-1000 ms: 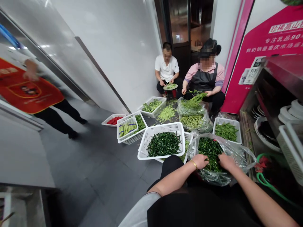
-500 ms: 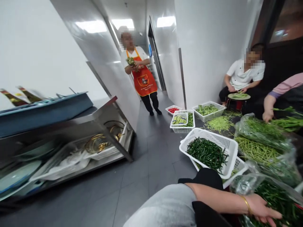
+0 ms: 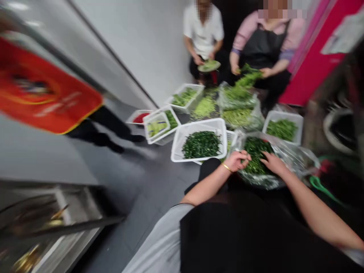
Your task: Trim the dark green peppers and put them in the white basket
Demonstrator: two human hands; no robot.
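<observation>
A clear plastic bag [image 3: 263, 182] lies open in front of me, full of thin dark green vegetables [image 3: 256, 151] that look like green chilies. At its left side is my left hand [image 3: 236, 160], a gold bracelet at the wrist, its fingers curled together; what they hold, if anything, is too blurred to name. My right hand [image 3: 273, 163] reaches in from the right, fingers spread and touching the dark green vegetables. Just left of the bag, a white basket [image 3: 176, 146] holds more thin dark green vegetables [image 3: 201, 145], stacked over another white basket.
Farther off are baskets of greens [image 3: 185, 96], a basket of red pieces [image 3: 140, 118], a green pile [image 3: 205, 107] and a bagged bundle [image 3: 237, 116]. Two seated people handle greens. A person in a red apron [image 3: 42, 91] stands left, near a metal shelf [image 3: 85, 223].
My view has swung right, bringing my right hand and the second seated person fully into sight. The aproned person is much nearer. My left hand has curled its fingers.
</observation>
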